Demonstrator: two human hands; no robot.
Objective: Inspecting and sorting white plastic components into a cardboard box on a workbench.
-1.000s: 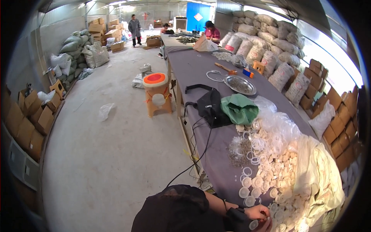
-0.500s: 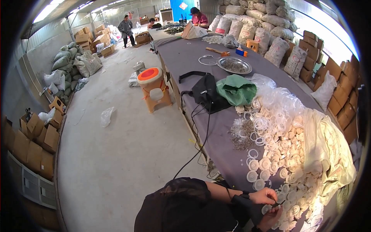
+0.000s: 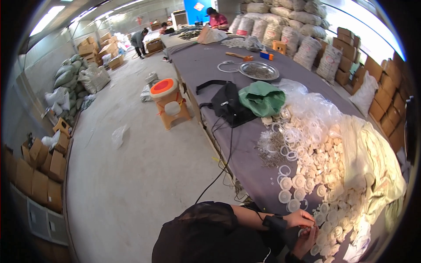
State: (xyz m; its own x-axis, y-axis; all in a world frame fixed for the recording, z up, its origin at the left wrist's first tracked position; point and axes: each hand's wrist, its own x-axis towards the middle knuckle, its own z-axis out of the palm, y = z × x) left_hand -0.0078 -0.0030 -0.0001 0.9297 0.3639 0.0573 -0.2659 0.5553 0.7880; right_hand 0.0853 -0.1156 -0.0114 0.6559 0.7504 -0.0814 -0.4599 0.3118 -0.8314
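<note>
The hands (image 3: 301, 218), slightly apart a moment ago, now meet beside discs (image 3: 332, 216); their grip is unclear. A distant person (image 3: 138, 42) now bends.

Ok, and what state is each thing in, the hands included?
Left hand: fingers bent, tips close to the other hand; anything held is too small to tell
Right hand: fingers bent, contents unclear
White round parts: loose, heaped
Clear plastic: crumpled
Cream sack: limp, creased
Green bag: slumped
Black bag: lying down
Metal dish: upright, holding small parts
Stool: upright
</note>
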